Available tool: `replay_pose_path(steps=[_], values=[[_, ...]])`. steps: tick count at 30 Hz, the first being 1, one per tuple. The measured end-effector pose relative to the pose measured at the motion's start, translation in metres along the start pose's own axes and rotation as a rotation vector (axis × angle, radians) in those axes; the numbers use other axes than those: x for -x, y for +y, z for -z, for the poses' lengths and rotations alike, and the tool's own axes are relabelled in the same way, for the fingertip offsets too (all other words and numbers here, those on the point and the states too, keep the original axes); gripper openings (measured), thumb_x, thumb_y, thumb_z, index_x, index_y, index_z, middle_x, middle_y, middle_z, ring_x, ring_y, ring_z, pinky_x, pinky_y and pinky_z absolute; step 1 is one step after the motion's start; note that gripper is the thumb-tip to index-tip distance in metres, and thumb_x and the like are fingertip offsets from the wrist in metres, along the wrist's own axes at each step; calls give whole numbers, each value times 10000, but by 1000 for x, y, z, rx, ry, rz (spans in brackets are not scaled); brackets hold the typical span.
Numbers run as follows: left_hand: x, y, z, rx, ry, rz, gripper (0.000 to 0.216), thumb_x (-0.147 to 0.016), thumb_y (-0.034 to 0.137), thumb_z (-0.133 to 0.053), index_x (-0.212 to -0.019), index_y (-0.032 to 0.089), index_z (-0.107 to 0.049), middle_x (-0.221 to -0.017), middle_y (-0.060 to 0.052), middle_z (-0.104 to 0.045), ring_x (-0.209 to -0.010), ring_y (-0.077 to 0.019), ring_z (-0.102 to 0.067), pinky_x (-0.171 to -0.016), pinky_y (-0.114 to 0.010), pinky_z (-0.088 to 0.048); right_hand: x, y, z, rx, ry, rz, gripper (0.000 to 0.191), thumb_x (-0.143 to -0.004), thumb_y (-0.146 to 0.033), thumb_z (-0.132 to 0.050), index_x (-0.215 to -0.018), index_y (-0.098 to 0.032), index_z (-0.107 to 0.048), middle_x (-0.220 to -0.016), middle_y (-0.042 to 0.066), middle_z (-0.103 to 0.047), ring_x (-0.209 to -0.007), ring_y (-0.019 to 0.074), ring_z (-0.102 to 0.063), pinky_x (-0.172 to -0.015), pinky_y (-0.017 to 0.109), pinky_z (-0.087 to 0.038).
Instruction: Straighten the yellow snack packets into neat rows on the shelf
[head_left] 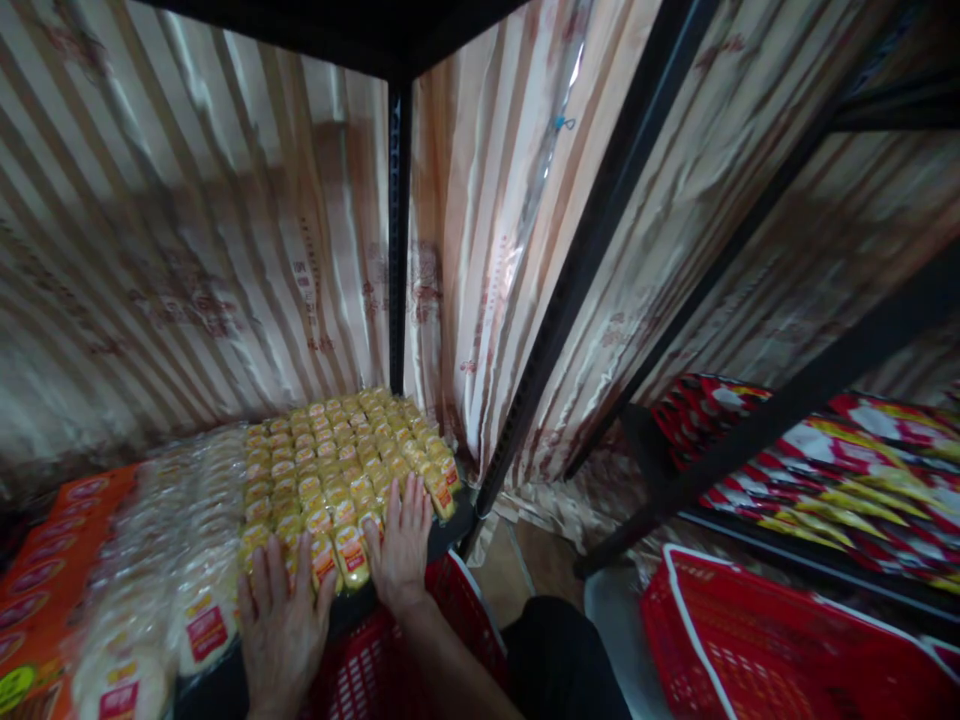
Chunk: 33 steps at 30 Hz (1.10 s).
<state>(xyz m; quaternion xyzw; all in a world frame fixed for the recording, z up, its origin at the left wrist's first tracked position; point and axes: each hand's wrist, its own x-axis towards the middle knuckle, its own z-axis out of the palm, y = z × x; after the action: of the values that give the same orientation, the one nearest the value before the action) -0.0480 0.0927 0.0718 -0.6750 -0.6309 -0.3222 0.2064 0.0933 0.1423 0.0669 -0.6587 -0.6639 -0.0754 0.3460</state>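
Rows of small yellow wrapped packets stand close together on a dark shelf. My left hand lies with fingers spread against the front packets on the left side. Beside it, my right hand is stretched flat over the front packets nearer the right end. Neither hand grips a packet. To the left of the yellow packets, clear-wrapped round white packs with red labels run back in rows. My palms cover part of the front row.
Below my arms is a red basket. Another red basket with a white rim stands right. Orange boxes lie far left. A black post rises behind the packets; colourful bags fill the right shelf.
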Motion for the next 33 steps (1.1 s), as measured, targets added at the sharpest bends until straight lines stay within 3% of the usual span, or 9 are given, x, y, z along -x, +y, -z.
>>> replay_pose_path(steps=[5, 9, 12, 16, 21, 33], values=[[1, 3, 9, -42, 38, -14, 714, -833, 311, -519, -1428, 222, -134, -1526, -152, 3, -1382, -374, -70, -1052, -632, -215, 5, 13, 6, -57, 89, -5, 649, -916, -393, -378, -1451, -114, -137, -1507, 188, -154, -1393, 320, -91, -1039, 563, -267], [12, 5, 15, -43, 36, -40, 696, -844, 277, -496, -1430, 226, -124, -1526, -168, -25, -1386, -355, -76, -1057, -620, -205, 11, 36, 5, -108, 199, -251, 640, -938, -414, -285, -1454, -96, -79, -1506, 208, -130, -1391, 311, -106, -1039, 566, -263], [22, 6, 16, -15, 46, -64, 672, -850, 266, -469, -1431, 228, -132, -1523, -177, -86, -1390, -334, -101, -1063, -605, -206, 13, 47, 0, -168, 166, -337, 638, -940, -443, -242, -1448, -76, -123, -1494, 221, -169, -1387, 304, -134, -1044, 549, -269], [27, 8, 14, 2, 39, -86, 651, -856, 267, -439, -1430, 252, -132, -1529, -160, -74, -1390, -331, -114, -1057, -616, -201, 9, 44, -4, -249, 82, -266, 643, -942, -426, -266, -1449, -78, -78, -1513, 187, -106, -1398, 286, -83, -1073, 528, -252], [22, 8, 12, 12, 45, -92, 633, -863, 256, -410, -1430, 258, -129, -1534, -141, -60, -1393, -324, -109, -1059, -619, -194, 3, 38, -5, -264, 91, -243, 649, -946, -397, -272, -1444, -64, -24, -1518, 176, -44, -1402, 279, -28, -1085, 542, -230], [20, 4, 13, 21, -21, -72, 652, -862, 264, -421, -1431, 243, -104, -1532, -153, -16, -1384, -364, -113, -1046, -647, -191, 1, 35, -12, -66, 104, -216, 673, -942, -433, -261, -1441, -21, -75, -1494, 227, -151, -1397, 281, -97, -1073, 506, -248]])
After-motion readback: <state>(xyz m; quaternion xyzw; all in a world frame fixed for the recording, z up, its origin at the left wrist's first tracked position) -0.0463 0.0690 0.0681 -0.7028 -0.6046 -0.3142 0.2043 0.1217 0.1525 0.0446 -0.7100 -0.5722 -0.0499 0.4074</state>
